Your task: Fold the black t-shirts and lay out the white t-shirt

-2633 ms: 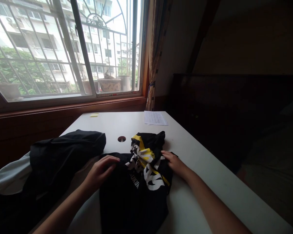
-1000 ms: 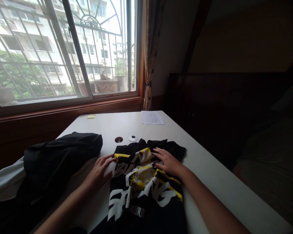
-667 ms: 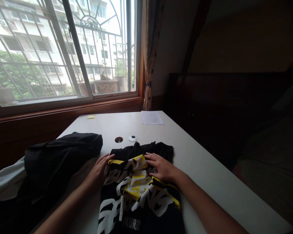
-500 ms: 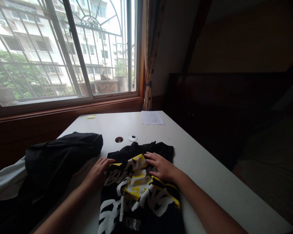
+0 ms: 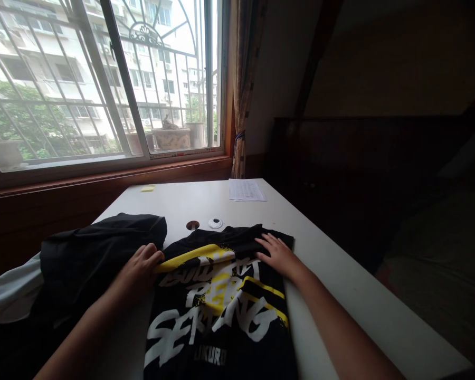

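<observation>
A black T-shirt (image 5: pixel 225 338) with bold white lettering and yellow patches lies in front of me, its far end bunched in dark folds. At its left edge, my left hand (image 5: pixel 144 264) is closed with curled fingers, pinching the cloth near a yellow patch. My right hand (image 5: pixel 279 256) rests on the shirt's upper right part, fingers outstretched and slightly spread over the fabric. To the left of the shirt is a heap of dark clothing (image 5: pixel 103 243), partly behind my left forearm.
The white table (image 5: pixel 324 274) carries a round hole (image 5: pixel 192 225), a white ring-shaped cover (image 5: pixel 215 223), printed papers (image 5: pixel 247 190) and yellow slips (image 5: pixel 148 188). Pale cloth (image 5: pixel 16 295) pokes out under the dark heap. Behind stand a barred window (image 5: pixel 146 79) and a tied curtain (image 5: pixel 241 105).
My left hand has moved left, pulling the shirt's edge outward. My right hand has shifted right and slightly up. The shirt is spread wider and flatter, with its lettering more visible.
</observation>
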A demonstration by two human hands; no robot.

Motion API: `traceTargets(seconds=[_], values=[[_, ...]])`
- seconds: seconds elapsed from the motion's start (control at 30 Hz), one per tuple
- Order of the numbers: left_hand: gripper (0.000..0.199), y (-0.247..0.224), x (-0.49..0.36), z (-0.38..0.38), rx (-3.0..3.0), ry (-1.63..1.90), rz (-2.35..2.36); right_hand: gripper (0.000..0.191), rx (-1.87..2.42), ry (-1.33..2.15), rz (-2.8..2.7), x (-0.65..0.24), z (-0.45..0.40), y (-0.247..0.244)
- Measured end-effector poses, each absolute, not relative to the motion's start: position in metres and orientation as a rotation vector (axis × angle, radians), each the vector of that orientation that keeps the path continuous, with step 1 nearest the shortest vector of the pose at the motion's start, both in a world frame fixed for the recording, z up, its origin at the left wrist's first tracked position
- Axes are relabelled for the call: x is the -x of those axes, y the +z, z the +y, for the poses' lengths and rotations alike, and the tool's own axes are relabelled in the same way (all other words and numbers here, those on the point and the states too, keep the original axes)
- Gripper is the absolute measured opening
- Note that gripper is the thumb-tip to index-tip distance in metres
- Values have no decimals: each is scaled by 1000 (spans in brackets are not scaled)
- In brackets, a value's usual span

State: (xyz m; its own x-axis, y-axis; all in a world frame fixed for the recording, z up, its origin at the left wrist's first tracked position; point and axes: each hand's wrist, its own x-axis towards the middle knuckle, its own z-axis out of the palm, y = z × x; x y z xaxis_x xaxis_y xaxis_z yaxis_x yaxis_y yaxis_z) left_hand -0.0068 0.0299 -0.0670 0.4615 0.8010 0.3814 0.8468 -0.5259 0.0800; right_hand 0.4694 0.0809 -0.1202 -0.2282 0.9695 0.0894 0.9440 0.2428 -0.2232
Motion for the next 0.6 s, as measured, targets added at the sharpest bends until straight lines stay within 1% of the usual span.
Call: traceTargets(seconds=[0.13, 0.23, 0.33, 0.4, 0.5, 0.6], values=[[30, -75, 1, 28, 2774, -501, -1416, 56, 1921, 136, -2182, -490, 86, -123], [38, -67, -2, 22, 2929, -537, -1374, 49, 1970, 59, -2096, -508, 90, -126], [37, -55, -3, 17, 3082, -616, -1435, 44, 1966, -55, -2013, -523, 94, -132], [35, -51, -2, 17, 3140, -697, -1578, 43, 1945, -119, -1969, -529, 95, -135], [38, -55, 1, 23, 3088, -813, -1803, 44, 1946, -173, -1920, -532, 96, -138], [38, -67, 5, 32, 2943, -866, -1831, 45, 1980, -182, -1879, -532, 96, -140]])
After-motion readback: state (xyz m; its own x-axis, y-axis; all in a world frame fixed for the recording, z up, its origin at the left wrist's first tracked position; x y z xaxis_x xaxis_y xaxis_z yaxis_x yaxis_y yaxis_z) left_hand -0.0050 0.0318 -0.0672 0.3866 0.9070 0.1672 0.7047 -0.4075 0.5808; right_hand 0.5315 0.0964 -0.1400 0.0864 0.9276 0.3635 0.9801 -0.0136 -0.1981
